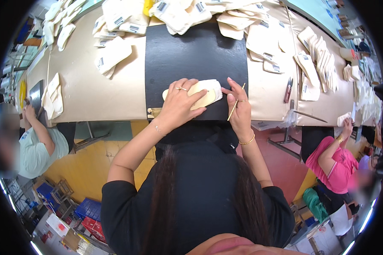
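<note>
Cream fabric sock piece (206, 92) on black mat (195, 55): likely light, limp (best pinned flat). Left hand (178, 102) pressed spread on it; right hand (239, 108) pinching thin stick (235, 104).

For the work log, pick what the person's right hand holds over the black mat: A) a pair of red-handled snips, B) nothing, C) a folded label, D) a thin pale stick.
D: the right hand pinches a thin pale stick at the edge of the cream cloth piece, which the left hand presses flat on the black mat; the red-handled snips lie apart on the table.
</note>
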The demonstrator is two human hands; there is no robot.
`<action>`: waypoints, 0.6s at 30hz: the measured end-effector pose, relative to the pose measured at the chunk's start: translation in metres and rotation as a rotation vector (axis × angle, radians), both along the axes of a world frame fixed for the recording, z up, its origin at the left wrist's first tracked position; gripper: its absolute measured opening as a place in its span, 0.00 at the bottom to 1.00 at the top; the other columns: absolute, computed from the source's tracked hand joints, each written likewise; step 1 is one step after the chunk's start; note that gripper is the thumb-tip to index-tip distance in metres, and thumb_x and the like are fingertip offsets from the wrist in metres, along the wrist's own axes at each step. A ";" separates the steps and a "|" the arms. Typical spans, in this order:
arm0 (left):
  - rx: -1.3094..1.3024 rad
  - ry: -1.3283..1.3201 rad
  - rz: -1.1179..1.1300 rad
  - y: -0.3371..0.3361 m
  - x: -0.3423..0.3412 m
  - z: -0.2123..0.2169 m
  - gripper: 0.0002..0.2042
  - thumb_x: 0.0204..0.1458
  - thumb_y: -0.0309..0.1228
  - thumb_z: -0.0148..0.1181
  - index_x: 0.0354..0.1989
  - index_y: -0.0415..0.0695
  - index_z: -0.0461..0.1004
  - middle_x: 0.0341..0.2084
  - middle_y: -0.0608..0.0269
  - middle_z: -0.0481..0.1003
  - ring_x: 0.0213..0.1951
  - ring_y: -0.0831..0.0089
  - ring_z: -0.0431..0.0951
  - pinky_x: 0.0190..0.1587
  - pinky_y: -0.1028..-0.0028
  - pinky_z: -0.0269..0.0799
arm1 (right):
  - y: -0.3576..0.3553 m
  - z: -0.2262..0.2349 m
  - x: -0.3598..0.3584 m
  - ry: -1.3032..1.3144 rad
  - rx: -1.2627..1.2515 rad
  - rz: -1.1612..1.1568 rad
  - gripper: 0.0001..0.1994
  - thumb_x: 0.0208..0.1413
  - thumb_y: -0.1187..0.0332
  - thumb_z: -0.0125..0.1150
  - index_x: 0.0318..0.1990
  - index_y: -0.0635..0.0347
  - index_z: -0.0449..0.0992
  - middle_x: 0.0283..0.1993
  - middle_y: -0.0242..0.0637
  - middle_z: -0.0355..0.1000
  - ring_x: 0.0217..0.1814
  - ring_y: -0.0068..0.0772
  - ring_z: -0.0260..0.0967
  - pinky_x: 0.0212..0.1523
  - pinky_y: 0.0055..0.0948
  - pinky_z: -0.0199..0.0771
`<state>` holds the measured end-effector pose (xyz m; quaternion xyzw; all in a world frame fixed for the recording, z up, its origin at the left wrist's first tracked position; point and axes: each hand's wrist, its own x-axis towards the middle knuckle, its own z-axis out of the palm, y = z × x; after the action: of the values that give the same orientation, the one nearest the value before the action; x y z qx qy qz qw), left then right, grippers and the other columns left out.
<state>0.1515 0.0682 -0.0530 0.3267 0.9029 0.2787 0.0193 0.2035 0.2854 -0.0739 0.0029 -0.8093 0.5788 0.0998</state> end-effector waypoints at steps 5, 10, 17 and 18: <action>-0.014 0.041 -0.026 0.002 -0.002 -0.001 0.25 0.41 0.41 0.76 0.52 0.56 0.82 0.57 0.59 0.73 0.58 0.55 0.69 0.62 0.56 0.62 | 0.003 -0.001 0.004 -0.008 -0.007 0.000 0.17 0.71 0.71 0.53 0.64 0.63 0.68 0.66 0.47 0.69 0.56 0.41 0.79 0.55 0.33 0.78; -0.012 0.077 -0.031 0.008 -0.004 -0.002 0.25 0.42 0.42 0.76 0.52 0.57 0.82 0.57 0.59 0.73 0.57 0.55 0.70 0.61 0.57 0.63 | -0.001 -0.005 0.006 0.044 -0.085 -0.029 0.16 0.71 0.73 0.52 0.63 0.63 0.68 0.64 0.48 0.70 0.55 0.41 0.79 0.55 0.34 0.78; -0.017 0.084 -0.036 0.013 -0.004 -0.004 0.24 0.43 0.42 0.74 0.53 0.56 0.82 0.57 0.58 0.73 0.56 0.55 0.71 0.61 0.57 0.63 | 0.001 -0.005 0.006 0.038 0.026 -0.010 0.16 0.72 0.71 0.50 0.63 0.63 0.68 0.62 0.49 0.71 0.54 0.42 0.79 0.53 0.35 0.78; -0.018 0.084 -0.039 0.014 -0.004 -0.004 0.24 0.43 0.42 0.74 0.52 0.56 0.82 0.57 0.58 0.73 0.56 0.55 0.71 0.61 0.57 0.63 | 0.001 -0.004 0.006 0.033 0.048 -0.008 0.16 0.72 0.71 0.50 0.63 0.63 0.68 0.61 0.48 0.71 0.54 0.43 0.79 0.54 0.34 0.78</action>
<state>0.1475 0.0821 -0.0572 0.3553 0.8989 0.2562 -0.0103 0.2092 0.2863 -0.0776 0.0115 -0.8212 0.5588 0.1154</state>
